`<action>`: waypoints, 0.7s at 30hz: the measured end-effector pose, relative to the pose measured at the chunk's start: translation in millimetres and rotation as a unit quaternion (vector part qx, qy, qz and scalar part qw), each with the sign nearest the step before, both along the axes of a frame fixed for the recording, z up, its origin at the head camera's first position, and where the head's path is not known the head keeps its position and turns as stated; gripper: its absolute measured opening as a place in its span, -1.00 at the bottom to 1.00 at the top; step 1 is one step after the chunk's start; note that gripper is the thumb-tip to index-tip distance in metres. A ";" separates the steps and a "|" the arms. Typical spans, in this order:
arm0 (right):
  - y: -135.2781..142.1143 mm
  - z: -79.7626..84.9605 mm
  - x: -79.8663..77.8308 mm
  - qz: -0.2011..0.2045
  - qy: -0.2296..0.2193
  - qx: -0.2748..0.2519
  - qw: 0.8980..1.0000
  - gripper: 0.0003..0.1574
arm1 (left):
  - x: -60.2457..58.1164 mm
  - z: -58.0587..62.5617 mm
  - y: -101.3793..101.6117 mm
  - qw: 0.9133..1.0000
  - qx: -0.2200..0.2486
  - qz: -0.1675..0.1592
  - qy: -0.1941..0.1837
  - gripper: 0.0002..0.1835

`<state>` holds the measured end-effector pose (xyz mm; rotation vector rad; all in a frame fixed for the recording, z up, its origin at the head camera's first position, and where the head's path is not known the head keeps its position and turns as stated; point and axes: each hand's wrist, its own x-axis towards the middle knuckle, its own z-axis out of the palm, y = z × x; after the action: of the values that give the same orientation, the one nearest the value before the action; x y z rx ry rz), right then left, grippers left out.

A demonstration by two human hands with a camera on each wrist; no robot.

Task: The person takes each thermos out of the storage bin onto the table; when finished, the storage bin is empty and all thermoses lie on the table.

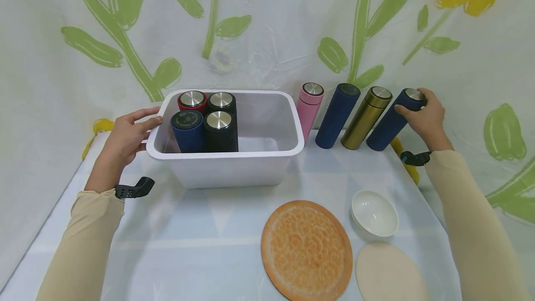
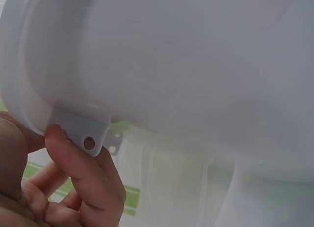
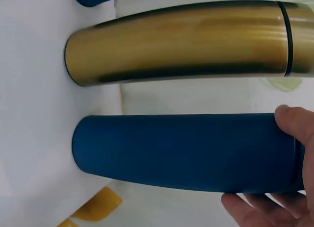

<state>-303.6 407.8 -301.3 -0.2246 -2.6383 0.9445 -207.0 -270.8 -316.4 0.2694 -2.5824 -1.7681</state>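
My left hand (image 1: 128,134) holds the left rim of a white plastic bin (image 1: 227,171); in the left wrist view its fingers (image 2: 81,173) curl under the lip beside a small tab with a hole (image 2: 78,134). Inside the bin, at its left half, stand a red-edged thermos (image 1: 192,100), two black ones, and a dark blue one (image 1: 188,131). At the far right, my right hand (image 1: 430,115) grips a blue thermos (image 3: 186,153) around its top, near the silver lid. Left of it stands a gold thermos (image 3: 181,43), then another blue thermos (image 1: 338,115) and a pink one (image 1: 308,110).
On the table's near right side lie a round tan woven-look mat (image 1: 307,250), a white bowl (image 1: 375,213) and a pale beige disc (image 1: 390,273). A flower-printed curtain (image 1: 267,22) hangs right behind the bin and bottles. The table's right edge runs close to the gripped thermos.
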 end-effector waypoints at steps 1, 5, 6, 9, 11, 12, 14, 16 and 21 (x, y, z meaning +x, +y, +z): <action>-0.2 0.5 -1.3 0.000 -0.004 0.000 1.000 0.10 | 0.5 0.1 -0.6 1.000 0.000 0.002 -0.001 -0.28; 0.4 1.0 -4.0 -0.004 -0.024 0.001 1.000 0.14 | 3.0 1.1 -1.7 1.000 -0.001 0.002 -0.002 -0.29; 0.5 1.3 -4.0 -0.005 -0.028 0.003 1.000 0.15 | 3.7 1.5 -1.7 1.000 -0.002 0.002 -0.002 -0.30; 1.3 3.6 -2.7 0.001 -0.032 0.016 0.999 0.14 | 4.9 2.7 -0.2 1.000 0.000 0.000 0.000 -0.31; 1.7 6.3 -1.7 0.009 -0.035 0.030 0.999 0.15 | 5.0 3.3 0.7 1.000 0.000 -0.001 0.001 -0.31; 1.7 7.9 -1.0 0.013 -0.036 0.037 0.999 0.15 | 5.1 3.6 1.1 1.000 0.001 -0.002 0.001 -0.31; 1.6 11.2 -0.4 0.021 -0.039 0.051 0.998 0.16 | 5.3 3.8 1.4 1.000 0.001 -0.004 0.000 -0.31; 1.3 13.9 -0.4 0.026 -0.044 0.060 0.997 0.17 | 5.3 3.9 1.3 1.000 -0.001 -0.002 -0.001 -0.30; 2.1 18.0 -0.3 0.007 -0.060 0.066 0.996 0.26 | 3.8 4.6 1.2 1.000 0.003 -0.002 0.002 -0.30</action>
<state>-304.0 409.9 -283.3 -0.2376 -2.8034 0.7803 -203.2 -269.6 -311.8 0.2617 -2.5779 -1.7759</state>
